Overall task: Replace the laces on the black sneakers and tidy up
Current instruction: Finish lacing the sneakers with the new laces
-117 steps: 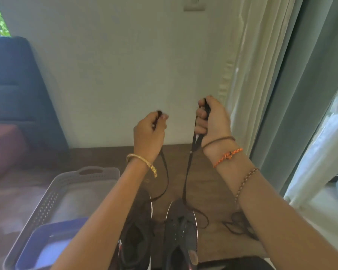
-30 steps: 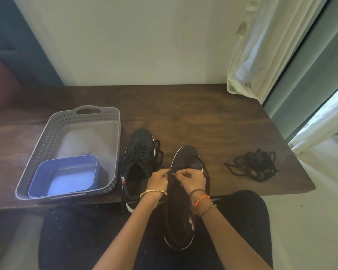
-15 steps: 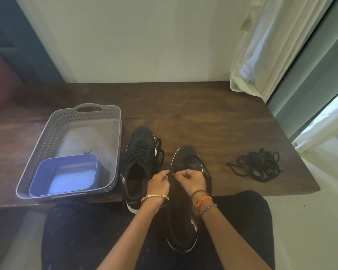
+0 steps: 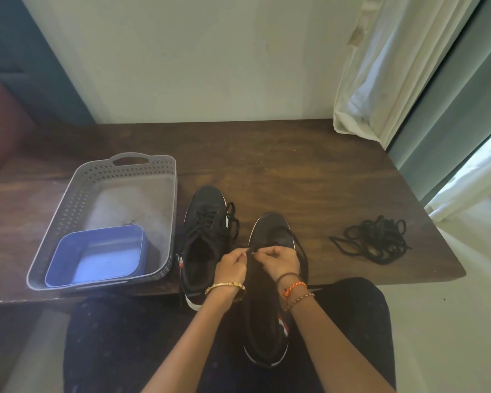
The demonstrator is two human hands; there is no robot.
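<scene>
Two black sneakers lie on a dark wooden table (image 4: 295,171). The left sneaker (image 4: 206,239) is laced and lies flat near the basket. The right sneaker (image 4: 270,279) hangs over the table's front edge onto my lap. My left hand (image 4: 231,265) and my right hand (image 4: 279,262) meet over its eyelets, each pinching an end of the black lace (image 4: 251,252). A lace strand runs down the shoe's right side. A loose bundle of black laces (image 4: 376,239) lies on the table to the right.
A grey perforated basket (image 4: 68,222) stands at the left with a blue tub (image 4: 97,255) inside it. A white curtain (image 4: 380,80) hangs over the table's back right corner. The wall is right behind the table.
Earlier my hands held the lace ends up high and taut. Now they are down at the right sneaker's eyelets, and over the last second they have hardly moved.
</scene>
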